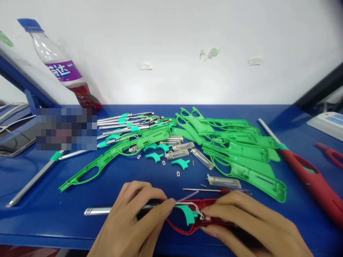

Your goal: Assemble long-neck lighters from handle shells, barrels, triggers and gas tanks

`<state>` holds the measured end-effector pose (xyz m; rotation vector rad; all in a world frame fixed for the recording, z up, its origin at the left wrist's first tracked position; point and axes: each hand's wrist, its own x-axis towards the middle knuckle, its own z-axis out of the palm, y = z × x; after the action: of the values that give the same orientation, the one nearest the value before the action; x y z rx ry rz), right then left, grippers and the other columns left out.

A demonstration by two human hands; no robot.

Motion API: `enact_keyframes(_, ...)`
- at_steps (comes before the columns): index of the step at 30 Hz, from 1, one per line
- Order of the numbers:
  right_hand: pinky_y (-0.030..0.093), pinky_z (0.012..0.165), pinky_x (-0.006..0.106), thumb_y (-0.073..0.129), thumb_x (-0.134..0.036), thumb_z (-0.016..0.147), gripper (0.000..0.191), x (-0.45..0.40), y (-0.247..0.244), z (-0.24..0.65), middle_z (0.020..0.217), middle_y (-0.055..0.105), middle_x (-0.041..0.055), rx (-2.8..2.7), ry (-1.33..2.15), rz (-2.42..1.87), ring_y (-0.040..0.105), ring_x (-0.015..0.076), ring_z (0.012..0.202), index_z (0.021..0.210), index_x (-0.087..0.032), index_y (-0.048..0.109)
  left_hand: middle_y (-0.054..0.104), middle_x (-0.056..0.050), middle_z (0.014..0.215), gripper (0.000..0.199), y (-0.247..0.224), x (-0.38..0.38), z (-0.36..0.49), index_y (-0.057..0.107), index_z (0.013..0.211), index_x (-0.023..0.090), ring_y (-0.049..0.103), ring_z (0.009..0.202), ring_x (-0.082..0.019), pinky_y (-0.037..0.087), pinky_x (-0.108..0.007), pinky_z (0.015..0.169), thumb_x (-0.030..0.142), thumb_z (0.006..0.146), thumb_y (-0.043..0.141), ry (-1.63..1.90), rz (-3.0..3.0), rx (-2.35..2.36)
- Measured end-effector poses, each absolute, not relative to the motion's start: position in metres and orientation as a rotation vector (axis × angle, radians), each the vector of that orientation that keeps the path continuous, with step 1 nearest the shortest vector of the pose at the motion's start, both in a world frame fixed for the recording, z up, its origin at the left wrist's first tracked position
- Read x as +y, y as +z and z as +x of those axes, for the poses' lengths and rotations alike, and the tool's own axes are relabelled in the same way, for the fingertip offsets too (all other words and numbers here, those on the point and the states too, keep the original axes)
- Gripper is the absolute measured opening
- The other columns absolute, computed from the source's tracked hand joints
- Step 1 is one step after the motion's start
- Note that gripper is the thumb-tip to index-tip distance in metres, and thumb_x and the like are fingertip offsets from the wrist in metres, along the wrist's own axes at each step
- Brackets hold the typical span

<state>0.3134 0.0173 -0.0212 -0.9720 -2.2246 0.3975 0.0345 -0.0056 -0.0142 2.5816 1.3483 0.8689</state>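
Observation:
Between my hands is a half shell of a red stick lighter [184, 232], its inside facing up. A teal trigger [189, 214] sits at its opening, and a white wire [197, 207] runs along the shell above it. My left hand [136, 217] grips the front part, fingers closed around it, with the silver metal tube [98, 211] sticking out to the left. My right hand [249, 225] is closed on the handle end, thumb and fingertips by the wire's end; its palm hides the rest of the handle. A screwdriver [203, 190] lies just behind the shell.
Green half shells [249, 171] are heaped behind and to the right. Fuel tanks [202, 159], loose teal triggers [154, 157] and metal tubes [37, 182] lie on the blue table [48, 221]. A red lighter [313, 178] lies at right; a drink bottle [64, 71] stands back left.

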Motion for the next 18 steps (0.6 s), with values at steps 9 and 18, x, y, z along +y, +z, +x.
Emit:
enact_keyframes(9,0.062,0.067,0.018,0.053,-0.044,0.111,0.033,0.0181,-0.026,0.3104,0.093,0.07,-0.0016,-2.408,0.129,-0.954,0.071,0.0097,0.075,0.141,-0.034,0.064,0.068,-0.003,0.116,0.042,-0.0168,-0.0073,0.0338,0.065,0.13,0.025,0.051,0.106,-0.017,0.052,-0.029,0.09,-0.002,0.099,0.058,0.836,2.604,1.356)
enact_keyframes(18,0.061,0.065,0.019,0.051,-0.044,0.112,0.03,0.0176,-0.0281,0.3118,0.094,0.069,-0.0013,-2.403,0.156,-0.956,0.071,0.0092,0.075,0.136,-0.033,0.067,0.067,-0.002,0.114,0.041,-0.017,-0.0086,0.0349,0.065,0.127,0.025,0.051,0.106,-0.016,0.05,-0.029,0.09,-0.003,0.099,0.058,0.814,2.6,1.366)
